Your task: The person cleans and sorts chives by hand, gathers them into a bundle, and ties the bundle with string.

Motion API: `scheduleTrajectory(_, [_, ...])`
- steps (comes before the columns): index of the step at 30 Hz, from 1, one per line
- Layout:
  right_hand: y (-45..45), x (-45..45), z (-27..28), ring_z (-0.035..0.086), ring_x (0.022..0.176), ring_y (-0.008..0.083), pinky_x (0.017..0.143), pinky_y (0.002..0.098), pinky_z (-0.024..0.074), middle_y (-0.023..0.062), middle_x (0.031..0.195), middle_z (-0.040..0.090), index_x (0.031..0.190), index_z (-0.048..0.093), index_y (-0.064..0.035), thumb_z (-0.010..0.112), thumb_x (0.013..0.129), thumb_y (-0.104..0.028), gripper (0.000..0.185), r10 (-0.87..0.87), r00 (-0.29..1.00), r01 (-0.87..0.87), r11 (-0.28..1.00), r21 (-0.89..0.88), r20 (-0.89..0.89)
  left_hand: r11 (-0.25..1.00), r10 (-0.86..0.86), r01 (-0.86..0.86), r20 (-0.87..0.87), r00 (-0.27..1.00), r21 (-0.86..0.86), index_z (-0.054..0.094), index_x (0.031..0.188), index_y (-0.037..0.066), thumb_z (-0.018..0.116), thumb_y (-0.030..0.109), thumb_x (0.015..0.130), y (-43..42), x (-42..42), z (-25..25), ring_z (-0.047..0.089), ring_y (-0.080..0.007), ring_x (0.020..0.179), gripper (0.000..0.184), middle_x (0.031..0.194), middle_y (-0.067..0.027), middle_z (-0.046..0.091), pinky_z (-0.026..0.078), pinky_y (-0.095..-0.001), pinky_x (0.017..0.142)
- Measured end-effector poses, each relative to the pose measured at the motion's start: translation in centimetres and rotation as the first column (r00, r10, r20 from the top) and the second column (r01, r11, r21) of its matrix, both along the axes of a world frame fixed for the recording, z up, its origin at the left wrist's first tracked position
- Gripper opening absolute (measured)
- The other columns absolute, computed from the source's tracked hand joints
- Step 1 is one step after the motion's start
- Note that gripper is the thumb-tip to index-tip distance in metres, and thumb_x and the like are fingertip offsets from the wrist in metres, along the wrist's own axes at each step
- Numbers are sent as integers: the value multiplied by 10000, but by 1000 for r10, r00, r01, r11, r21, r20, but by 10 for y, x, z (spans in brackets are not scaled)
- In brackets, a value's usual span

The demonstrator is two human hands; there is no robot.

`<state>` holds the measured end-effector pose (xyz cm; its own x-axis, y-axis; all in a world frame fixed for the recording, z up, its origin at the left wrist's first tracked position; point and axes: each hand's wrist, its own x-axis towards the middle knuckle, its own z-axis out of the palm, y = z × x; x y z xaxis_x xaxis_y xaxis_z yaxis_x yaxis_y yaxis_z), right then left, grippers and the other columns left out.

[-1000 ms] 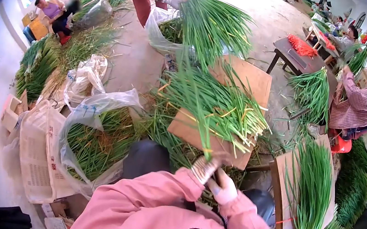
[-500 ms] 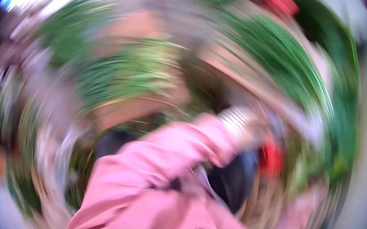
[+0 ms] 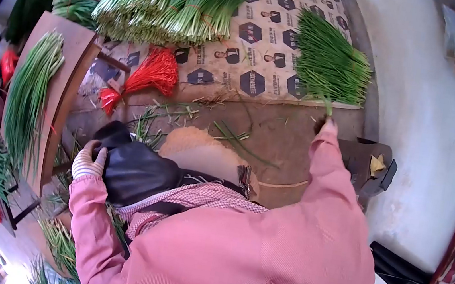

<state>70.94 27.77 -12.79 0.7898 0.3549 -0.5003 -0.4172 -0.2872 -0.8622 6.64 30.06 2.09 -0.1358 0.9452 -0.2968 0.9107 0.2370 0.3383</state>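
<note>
My left hand (image 3: 88, 161), in a striped glove, rests by my black-covered knee (image 3: 140, 171) with thumb and fingers apart, holding nothing I can see. My right hand (image 3: 328, 126) reaches out to the far right, its fingers closed on a few green stalks (image 3: 328, 106); the fingers are partly hidden. Just beyond it lies a pile of long, chive-like green stalks (image 3: 333, 61), its pale ends towards the right. On the wooden bench (image 3: 66, 103) beside my left hand lies a loose bunch of the same stalks (image 3: 32, 93).
Tied bundles of stalks (image 3: 171, 5) are stacked at the back on a printed sheet (image 3: 258, 60). A bunch of red ties (image 3: 153, 72) hangs near the bench. Cut scraps (image 3: 149, 123) litter the floor. A dark container (image 3: 365, 166) stands near the white wall (image 3: 419, 127).
The view has swung round and sharpened from a heavy blur. My right arm is now stretched out to the stalk pile, and my left hand is at my knee. Earlier grips were too blurred to tell.
</note>
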Motion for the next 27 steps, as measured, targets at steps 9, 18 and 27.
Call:
scheduleTrajectory(9, [33, 164, 29, 511, 425, 177, 365, 288, 427, 49, 525, 546, 660, 563, -85, 433, 828, -224, 254, -121, 977, 113, 992, -55, -178, 986, 65, -74, -64, 996, -151, 564, 956, 78, 582, 277, 770, 0, 5, 14, 571, -246, 702, 273, 786, -138, 605, 443, -334, 678])
scheduleTrajectory(18, [67, 16, -41, 519, 872, 190, 751, 292, 456, 83, 924, 544, 973, 552, -60, 586, 779, -229, 259, 323, 927, -284, 937, 204, -192, 970, 60, -129, 311, 948, 207, 558, 1007, 29, 585, 170, 751, -36, 27, 17, 572, -216, 798, 293, 916, -122, 595, 440, -306, 740])
scheduleTrajectory(27, [154, -532, 65, 483, 931, 213, 795, 294, 429, 103, 1006, 491, 1012, 542, -76, 574, 777, -221, 278, 803, -388, -916, -388, -96, 454, 494, 98, -433, 446, 890, 754, 559, 910, 22, 554, 77, 731, -144, 21, 5, 539, -308, 830, 187, 861, -140, 561, 436, -355, 748])
